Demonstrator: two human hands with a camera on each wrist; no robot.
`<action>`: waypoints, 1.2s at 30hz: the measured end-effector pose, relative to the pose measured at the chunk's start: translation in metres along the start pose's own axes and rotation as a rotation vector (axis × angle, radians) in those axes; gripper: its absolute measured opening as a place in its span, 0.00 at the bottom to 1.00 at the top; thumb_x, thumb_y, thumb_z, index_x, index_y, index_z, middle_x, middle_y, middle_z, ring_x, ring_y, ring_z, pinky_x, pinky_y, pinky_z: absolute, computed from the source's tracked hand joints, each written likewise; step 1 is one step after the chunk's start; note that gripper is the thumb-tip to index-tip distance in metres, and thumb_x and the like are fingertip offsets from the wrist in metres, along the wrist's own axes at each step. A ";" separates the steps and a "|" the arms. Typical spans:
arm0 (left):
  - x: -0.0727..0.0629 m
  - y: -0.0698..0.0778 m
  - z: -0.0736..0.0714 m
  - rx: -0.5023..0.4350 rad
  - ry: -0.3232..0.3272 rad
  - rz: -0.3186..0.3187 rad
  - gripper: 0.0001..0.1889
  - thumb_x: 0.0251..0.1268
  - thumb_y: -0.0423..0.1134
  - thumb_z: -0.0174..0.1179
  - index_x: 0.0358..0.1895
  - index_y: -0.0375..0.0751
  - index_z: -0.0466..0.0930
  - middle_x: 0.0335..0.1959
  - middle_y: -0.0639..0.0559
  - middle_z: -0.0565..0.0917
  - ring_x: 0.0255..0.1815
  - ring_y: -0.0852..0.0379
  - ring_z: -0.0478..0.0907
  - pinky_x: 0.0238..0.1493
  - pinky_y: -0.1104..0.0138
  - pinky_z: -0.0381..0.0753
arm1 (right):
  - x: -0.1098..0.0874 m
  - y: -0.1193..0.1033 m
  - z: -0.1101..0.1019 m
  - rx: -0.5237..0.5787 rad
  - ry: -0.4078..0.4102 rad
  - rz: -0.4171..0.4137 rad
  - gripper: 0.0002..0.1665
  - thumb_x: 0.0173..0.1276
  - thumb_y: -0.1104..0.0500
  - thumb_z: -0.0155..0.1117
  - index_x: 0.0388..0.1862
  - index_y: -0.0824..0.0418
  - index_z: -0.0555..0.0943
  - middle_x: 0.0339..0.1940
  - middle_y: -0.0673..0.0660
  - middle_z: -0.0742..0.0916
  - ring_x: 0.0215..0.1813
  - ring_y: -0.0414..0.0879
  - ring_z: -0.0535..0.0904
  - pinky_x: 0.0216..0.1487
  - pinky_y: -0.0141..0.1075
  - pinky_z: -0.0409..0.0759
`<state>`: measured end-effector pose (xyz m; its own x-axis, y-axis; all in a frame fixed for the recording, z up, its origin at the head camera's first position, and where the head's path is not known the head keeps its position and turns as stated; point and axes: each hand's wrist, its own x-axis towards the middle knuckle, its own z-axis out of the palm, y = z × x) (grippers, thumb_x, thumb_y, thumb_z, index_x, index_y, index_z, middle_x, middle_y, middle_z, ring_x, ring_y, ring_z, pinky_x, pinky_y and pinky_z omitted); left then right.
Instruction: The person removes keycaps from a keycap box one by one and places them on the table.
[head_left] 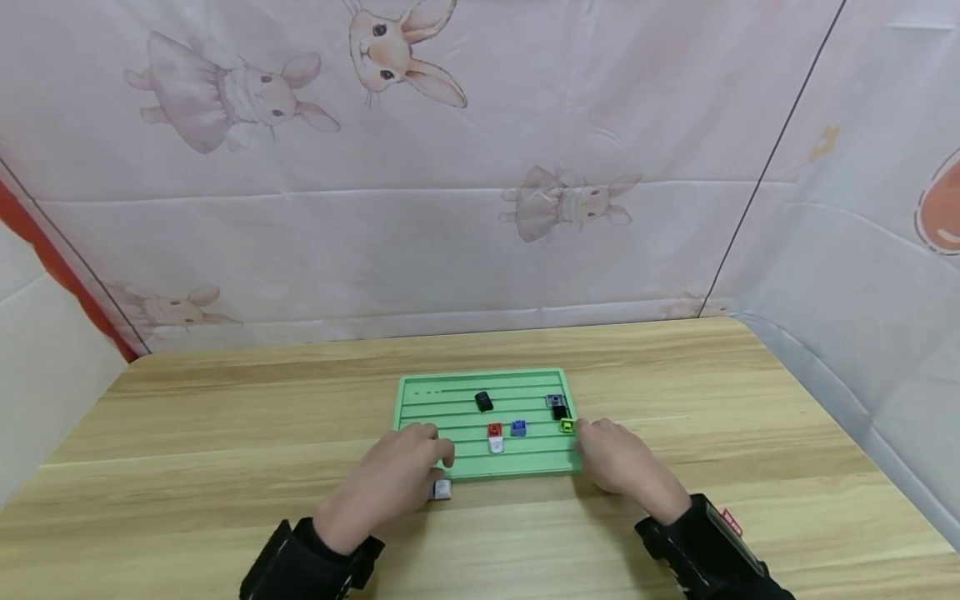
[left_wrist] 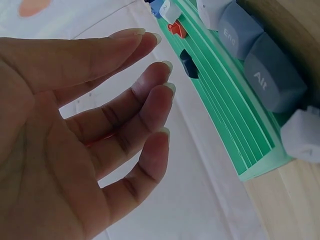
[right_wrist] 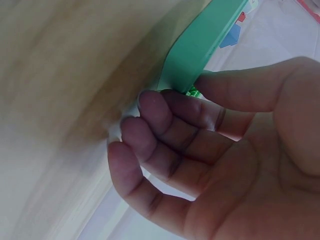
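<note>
A green ridged tray (head_left: 465, 475) lies on the table, bearing loose keycaps. My right hand (head_left: 618, 457) pinches the tray's right edge between thumb and index finger, close to a lime-green keycap (head_left: 567, 426). By the tray's front left corner hovers my left hand (head_left: 401, 471), fingers loosely bent, with nothing seen in it. Beside it in the left wrist view are a dark keycap marked Alt (left_wrist: 275, 75), a blue-grey End keycap (left_wrist: 237, 30) and a white keycap (left_wrist: 302, 135). Mid-tray sit a red keycap (head_left: 494, 430), a white keycap (head_left: 496, 445) and a blue keycap (head_left: 518, 428).
Farther back on the tray is a black keycap (head_left: 484, 402). A grey-blue keycap (head_left: 554, 401) and a dark keycap (head_left: 559, 412) lie at its right side. The wooden table (head_left: 225, 433) meets a rabbit-print cloth (head_left: 420, 258) behind.
</note>
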<state>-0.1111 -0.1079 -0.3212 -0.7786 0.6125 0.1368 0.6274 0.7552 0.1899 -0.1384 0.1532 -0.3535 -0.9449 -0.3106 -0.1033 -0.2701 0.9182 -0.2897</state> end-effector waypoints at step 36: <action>0.043 0.025 0.011 0.018 -0.026 -0.043 0.08 0.58 0.28 0.58 0.40 0.38 0.82 0.30 0.50 0.77 0.33 0.56 0.75 0.33 0.69 0.74 | -0.002 0.002 0.001 -0.004 0.030 -0.024 0.07 0.63 0.69 0.54 0.38 0.73 0.75 0.24 0.60 0.78 0.23 0.46 0.69 0.24 0.38 0.69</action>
<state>-0.1289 -0.0599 -0.3212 -0.8041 0.5854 0.1036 0.5941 0.7847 0.1770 -0.1368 0.1550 -0.3548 -0.9432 -0.3253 -0.0677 -0.2937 0.9115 -0.2879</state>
